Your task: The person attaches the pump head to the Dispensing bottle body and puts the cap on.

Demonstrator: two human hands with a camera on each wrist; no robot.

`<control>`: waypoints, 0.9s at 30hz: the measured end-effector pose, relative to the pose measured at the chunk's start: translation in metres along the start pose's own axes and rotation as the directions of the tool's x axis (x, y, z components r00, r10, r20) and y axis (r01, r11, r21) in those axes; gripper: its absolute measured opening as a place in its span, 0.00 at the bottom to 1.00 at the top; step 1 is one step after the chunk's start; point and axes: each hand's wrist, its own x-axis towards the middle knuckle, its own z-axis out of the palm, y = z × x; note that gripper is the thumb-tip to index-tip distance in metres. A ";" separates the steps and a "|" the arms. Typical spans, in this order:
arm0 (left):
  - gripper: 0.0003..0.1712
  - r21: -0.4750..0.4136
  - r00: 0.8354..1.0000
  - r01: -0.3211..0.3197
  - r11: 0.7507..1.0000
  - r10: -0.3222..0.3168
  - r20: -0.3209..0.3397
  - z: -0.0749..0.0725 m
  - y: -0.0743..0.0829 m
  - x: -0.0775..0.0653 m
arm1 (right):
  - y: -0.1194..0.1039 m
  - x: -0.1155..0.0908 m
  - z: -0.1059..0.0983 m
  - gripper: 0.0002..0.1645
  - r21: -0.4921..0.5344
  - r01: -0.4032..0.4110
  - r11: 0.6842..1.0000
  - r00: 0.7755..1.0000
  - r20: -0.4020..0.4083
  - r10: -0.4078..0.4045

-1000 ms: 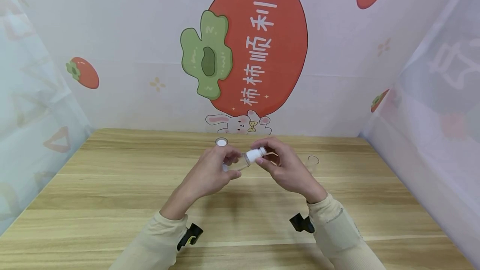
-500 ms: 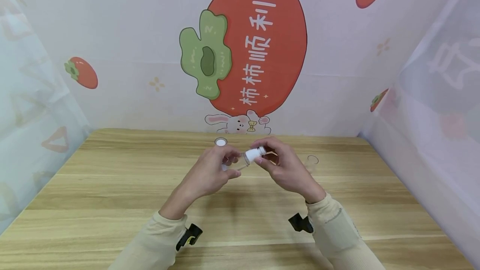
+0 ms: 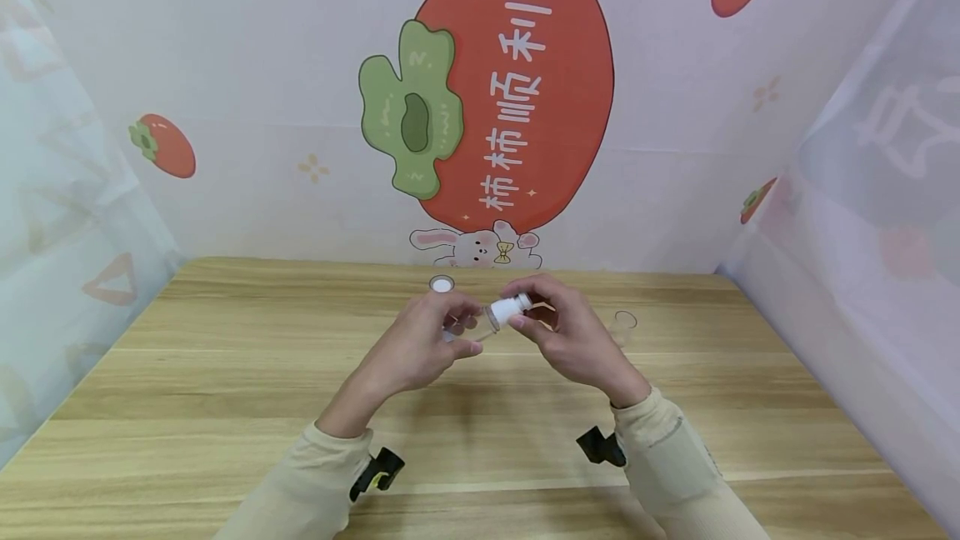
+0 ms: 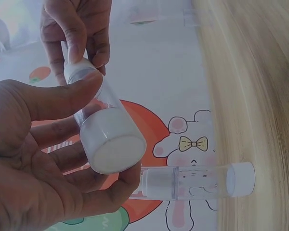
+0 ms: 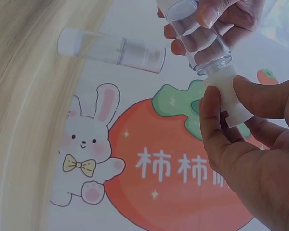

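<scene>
My left hand (image 3: 416,344) grips a clear bottle (image 5: 197,41) with a thick white base (image 4: 113,139). The bottle is tilted above the wooden table, its neck toward my right hand (image 3: 573,336). There the right thumb and fingers pinch a white pump top (image 5: 226,96) at the bottle's threaded neck. Part of the bottle's body is covered by the left fingers in the head view. Behind the left hand, a second clear bottle (image 5: 101,45) with a white base stands upright on the table; in the head view mostly its round top (image 3: 442,283) shows.
To the right of my right hand, a clear cap-like piece (image 3: 626,321) stands on the wooden table (image 3: 225,407). A white cloth backdrop (image 3: 247,82) printed with persimmons and a rabbit rises along the table's back edge, with pale cloth at both sides.
</scene>
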 end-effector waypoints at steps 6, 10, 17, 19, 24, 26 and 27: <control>0.18 -0.033 1.000 -0.010 0.999 0.011 0.016 -0.001 0.000 0.000 | 0.000 0.000 -0.001 0.16 -0.001 0.010 1.000 1.000 0.003 -0.010; 0.18 -0.051 0.999 -0.011 0.999 0.013 0.032 -0.002 0.000 0.000 | 0.001 0.000 -0.002 0.17 0.001 0.021 1.000 1.000 0.008 -0.021; 0.17 -0.126 0.997 -0.024 0.992 0.034 0.075 -0.006 -0.003 0.000 | 0.002 0.000 -0.005 0.17 0.017 0.048 0.999 0.999 0.021 -0.048; 0.17 -0.151 0.995 -0.024 0.988 0.037 0.088 -0.007 -0.004 0.000 | 0.002 0.000 -0.005 0.17 0.023 0.055 0.998 0.998 0.026 -0.056; 0.17 -0.194 0.992 -0.026 0.981 0.050 0.119 -0.010 -0.005 0.000 | 0.002 0.000 -0.008 0.18 0.030 0.076 0.997 0.996 0.038 -0.077; 0.17 -0.208 0.990 -0.029 0.978 0.057 0.130 -0.011 -0.006 0.000 | 0.001 -0.001 -0.009 0.19 0.032 0.081 0.996 0.996 0.044 -0.083; 0.17 -0.215 0.989 -0.031 0.976 0.061 0.135 -0.012 -0.006 0.001 | 0.001 -0.001 -0.010 0.19 0.033 0.083 0.996 0.995 0.048 -0.085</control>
